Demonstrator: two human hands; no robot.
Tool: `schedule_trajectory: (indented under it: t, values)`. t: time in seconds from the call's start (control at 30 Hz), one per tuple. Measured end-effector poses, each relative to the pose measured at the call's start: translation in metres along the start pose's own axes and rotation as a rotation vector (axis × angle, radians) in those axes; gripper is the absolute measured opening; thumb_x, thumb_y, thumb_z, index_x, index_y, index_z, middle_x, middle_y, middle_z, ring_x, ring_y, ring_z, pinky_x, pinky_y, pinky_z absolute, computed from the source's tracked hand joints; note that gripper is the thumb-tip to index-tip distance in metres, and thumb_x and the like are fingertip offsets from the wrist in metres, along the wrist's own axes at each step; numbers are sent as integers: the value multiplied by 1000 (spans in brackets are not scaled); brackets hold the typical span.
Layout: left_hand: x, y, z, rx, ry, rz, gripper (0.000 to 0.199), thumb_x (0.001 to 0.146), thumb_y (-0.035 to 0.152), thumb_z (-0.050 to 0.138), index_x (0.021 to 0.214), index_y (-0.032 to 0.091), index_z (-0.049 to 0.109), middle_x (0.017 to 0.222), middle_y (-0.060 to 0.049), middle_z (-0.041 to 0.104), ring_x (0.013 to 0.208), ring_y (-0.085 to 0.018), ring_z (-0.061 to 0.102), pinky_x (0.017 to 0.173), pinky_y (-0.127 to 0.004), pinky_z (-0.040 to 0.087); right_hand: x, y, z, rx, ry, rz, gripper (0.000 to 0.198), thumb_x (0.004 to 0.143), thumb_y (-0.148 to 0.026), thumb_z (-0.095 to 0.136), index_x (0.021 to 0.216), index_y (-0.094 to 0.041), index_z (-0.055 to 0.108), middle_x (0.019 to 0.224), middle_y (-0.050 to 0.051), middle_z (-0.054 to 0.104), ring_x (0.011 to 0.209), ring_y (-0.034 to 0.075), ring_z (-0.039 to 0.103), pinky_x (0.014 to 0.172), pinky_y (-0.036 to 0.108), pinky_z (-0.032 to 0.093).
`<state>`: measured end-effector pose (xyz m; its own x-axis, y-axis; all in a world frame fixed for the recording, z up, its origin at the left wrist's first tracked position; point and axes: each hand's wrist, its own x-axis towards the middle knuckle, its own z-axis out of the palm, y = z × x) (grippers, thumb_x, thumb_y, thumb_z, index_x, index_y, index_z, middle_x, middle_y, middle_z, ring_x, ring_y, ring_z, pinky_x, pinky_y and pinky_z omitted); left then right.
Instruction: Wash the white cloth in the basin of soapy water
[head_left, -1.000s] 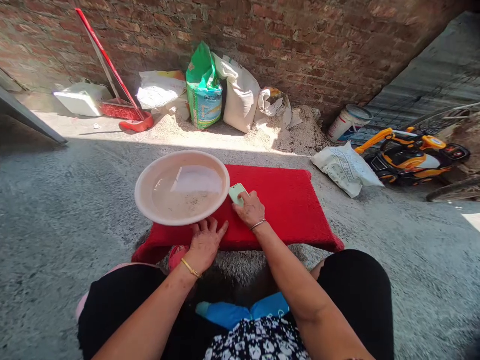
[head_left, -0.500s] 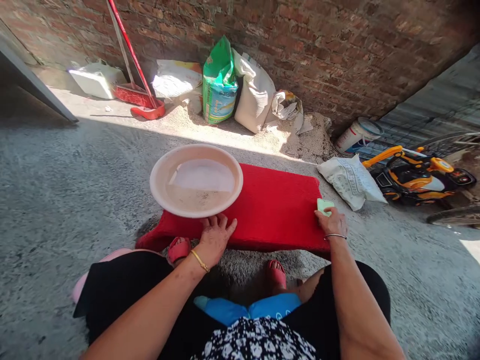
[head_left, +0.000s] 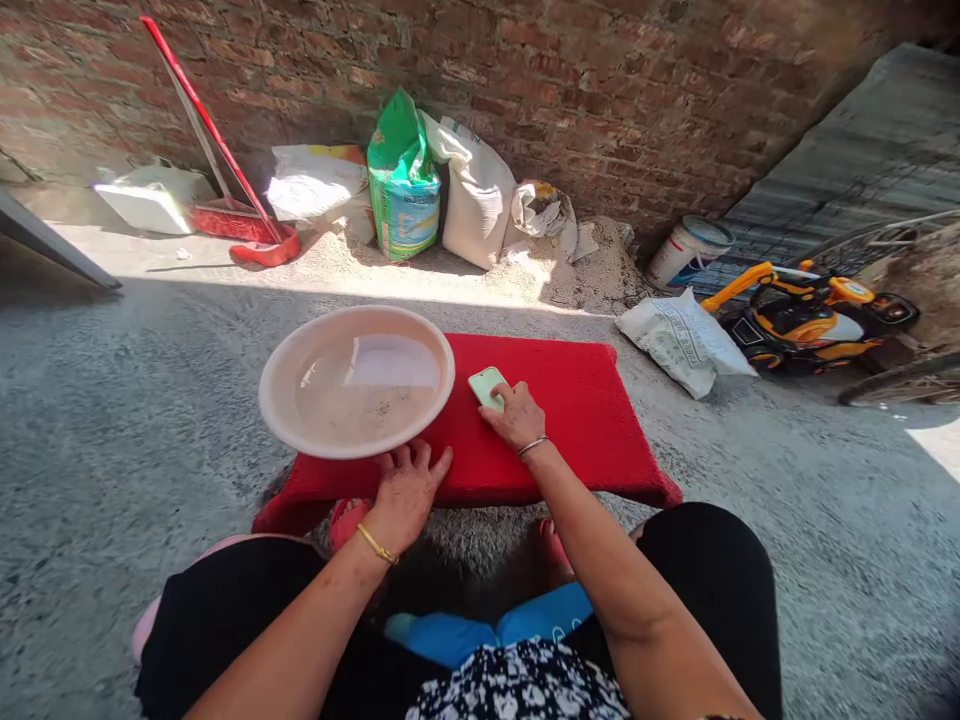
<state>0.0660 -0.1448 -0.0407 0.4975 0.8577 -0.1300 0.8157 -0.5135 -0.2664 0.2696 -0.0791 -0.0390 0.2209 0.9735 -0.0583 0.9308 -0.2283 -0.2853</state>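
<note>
A low table with a red fuzzy cover (head_left: pixel 540 370) stands before my knees. On its left part rests a wide pale pink basin (head_left: pixel 281 425) of water, with dark specks at the bottom. My left hand (head_left: pixel 409 490) lies with fingers spread on the red cover at the near edge, just below the basin's rim. My right hand (head_left: pixel 517 415) grips a pale green rectangular block (head_left: pixel 486 382) with rounded corners. The block is down on the cover, right of the basin; its underside is hidden and I cannot make out its exact kind.
Along the brick wall stand a green-and-blue sack (head_left: pixel 405 205), a white sack (head_left: pixel 480 205) and a red broom with a dustpan (head_left: pixel 232 220). Toward the right are a white bag (head_left: pixel 686 340), a paint bucket (head_left: pixel 690 250) and a yellow-and-black toy vehicle (head_left: pixel 810 320).
My right hand has slid the pale green block leftward across the red cover, from the right edge to near the basin. My left hand stays at the near edge. The view has shifted slightly.
</note>
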Motion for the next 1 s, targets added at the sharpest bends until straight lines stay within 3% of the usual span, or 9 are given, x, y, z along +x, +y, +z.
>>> schedule_trajectory:
  t: [0.23,0.33,0.4,0.47,0.7,0.8,0.9,1.0]
  values:
    - [1,3,-11,-89,-30,-14,59,89,5,32,141,29,47,127,-22,50,108,-37,53,83,-60,42,-14,169,-43,-39,142,448,44,82,-54,56,115,-25,60,104,10,56,97,25,58,78,35,45]
    - [1,2,-12,-97,-37,-20,60,89,4,29,140,29,47,128,-20,50,109,-36,53,85,-59,42,-20,203,-58,-38,193,591,46,79,-54,58,112,-22,62,102,12,59,96,29,59,79,39,46]
    - [0,2,-10,-101,-31,-21,60,89,5,30,141,30,46,128,-20,50,110,-36,52,85,-59,42,-17,198,-60,-42,204,640,46,78,-55,59,111,-22,63,104,14,58,95,30,59,78,41,46]
    - [-1,1,-8,-112,-17,-18,59,89,6,32,141,30,46,128,-20,50,110,-36,51,85,-59,41,-12,173,-54,-42,202,590,46,79,-55,59,110,-22,63,106,14,57,95,29,60,77,39,46]
    - [-1,-1,-2,-89,12,-15,60,88,5,32,140,31,47,126,-20,51,108,-35,52,85,-58,41,3,4,-3,13,31,58,41,83,-55,57,114,-28,61,106,5,52,91,19,59,73,27,44]
    - [0,-2,-5,-81,-3,-1,59,88,6,34,140,29,48,124,-21,52,108,-36,52,84,-58,41,6,-39,7,11,-14,-100,41,84,-56,57,116,-31,59,107,5,51,92,19,57,72,27,44]
    - [1,-1,-7,-48,-22,9,60,88,5,33,140,29,47,124,-21,52,106,-37,53,83,-57,42,13,-30,4,-6,-13,-112,41,84,-55,57,116,-31,59,108,6,50,93,20,57,72,28,43]
    - [2,1,-8,2,-42,11,60,88,6,32,141,30,46,125,-22,51,105,-37,54,81,-55,43,18,30,-9,-12,13,42,40,84,-55,57,115,-30,59,108,6,51,92,20,58,72,28,43]
